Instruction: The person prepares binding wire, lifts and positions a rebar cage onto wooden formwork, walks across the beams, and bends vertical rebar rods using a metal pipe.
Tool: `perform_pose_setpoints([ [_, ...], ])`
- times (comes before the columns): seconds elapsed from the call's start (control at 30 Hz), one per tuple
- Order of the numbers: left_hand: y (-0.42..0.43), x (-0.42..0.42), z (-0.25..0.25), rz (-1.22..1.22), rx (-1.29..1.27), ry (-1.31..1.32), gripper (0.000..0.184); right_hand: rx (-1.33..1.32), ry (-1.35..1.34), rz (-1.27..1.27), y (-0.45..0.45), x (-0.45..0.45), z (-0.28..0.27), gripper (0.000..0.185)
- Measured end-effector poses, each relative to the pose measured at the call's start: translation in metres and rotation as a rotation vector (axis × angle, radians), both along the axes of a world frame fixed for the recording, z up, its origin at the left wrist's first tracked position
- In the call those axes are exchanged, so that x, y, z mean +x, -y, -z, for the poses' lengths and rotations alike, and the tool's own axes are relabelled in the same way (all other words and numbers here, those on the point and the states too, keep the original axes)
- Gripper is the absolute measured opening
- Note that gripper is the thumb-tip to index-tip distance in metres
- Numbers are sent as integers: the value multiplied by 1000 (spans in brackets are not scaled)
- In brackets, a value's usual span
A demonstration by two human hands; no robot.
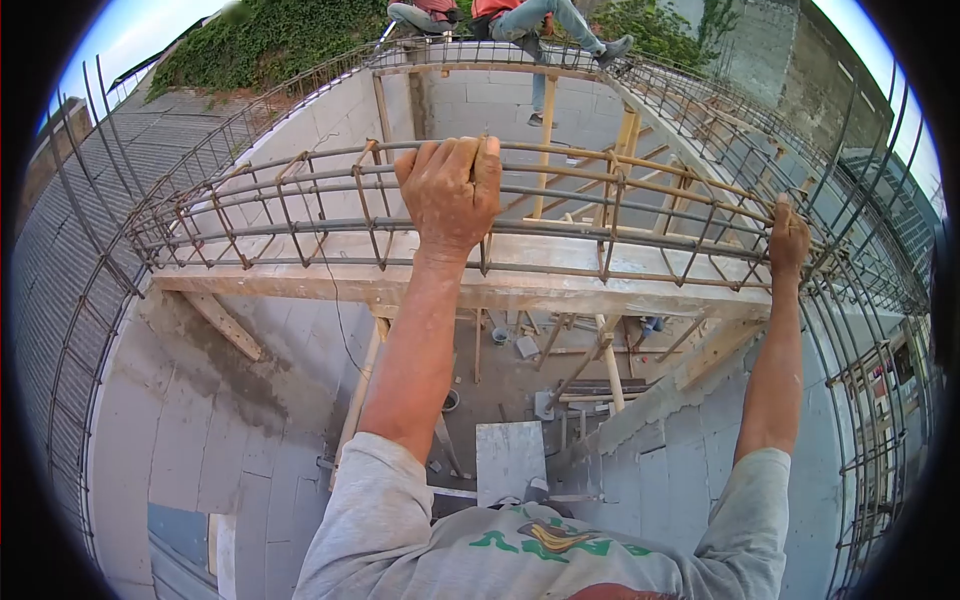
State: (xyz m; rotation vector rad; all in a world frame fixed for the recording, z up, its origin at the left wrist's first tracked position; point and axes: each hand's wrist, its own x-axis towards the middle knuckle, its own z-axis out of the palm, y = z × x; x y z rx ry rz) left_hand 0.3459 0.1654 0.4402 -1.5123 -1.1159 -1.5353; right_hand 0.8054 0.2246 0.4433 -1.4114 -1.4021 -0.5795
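Note:
A long rebar cage, made of rusty bars with square stirrups, spans the view from left to right above a board-sided beam form. My left hand is closed over its top bar near the middle, fingers curled away from me. Near the right end, my right hand is wrapped round the cage's bars, close to the corner where another rebar cage joins. The fingertips of both hands are partly hidden. Both arms are stretched forward.
Far below, the floor holds timber props, a pale board and a bucket. Block walls drop away on both sides. Upright bars stick up at the corners. Two people sit at the back; another person is below.

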Motion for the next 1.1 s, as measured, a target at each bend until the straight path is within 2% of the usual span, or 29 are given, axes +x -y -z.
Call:
perform_pose_setpoints([
  [0.47, -8, -3, 5, -36, 43, -38, 20, -6, 58, 78, -6, 5, 1, 47],
  [0.5, -10, -4, 5, -47, 51, -47, 20, 35, 75, 100, -5, 1, 2, 42],
  [0.57, -12, -5, 5, -45, 117, -48, 21, 161, 421, 91, -27, 24, 14, 30],
  [0.6, -13, -8, 6, -97, 69, -110, 21, 340, 693, 269, -30, 27, 20, 20],
  [0.63, -19, -8, 8, -66, 116, -71, 21, 386, 758, 405, -31, 28, 22, 19],
  [0.67, -13, -8, 7, -34, 38, -102, 19, 157, 609, 337, -21, 21, 16, 21],
  [0.7, -13, -6, 5, -25, 67, -83, 16, 193, 528, 241, -9, 8, 8, 22],
  [0.73, -9, -5, 4, -58, 41, -93, 16, 40, 398, 210, -6, 6, 7, 24],
  [0.87, -1, -4, 3, -98, -30, -129, 25, 234, 140, 89, 28, -31, 19, 25],
  [0.93, -1, -5, 5, -69, -26, -151, 24, 395, 111, 34, 54, -51, 45, 34],
  [1.0, -3, -8, 6, -62, -35, -176, 23, 311, 47, 54, 90, -69, 87, 43],
  [1.07, -2, -12, 8, -59, -72, -209, 24, 158, -59, 0, 123, -80, 144, 41],
  [1.1, -13, -27, 13, -59, -22, -297, 26, -132, -298, -11, 147, -93, 171, 34],
])
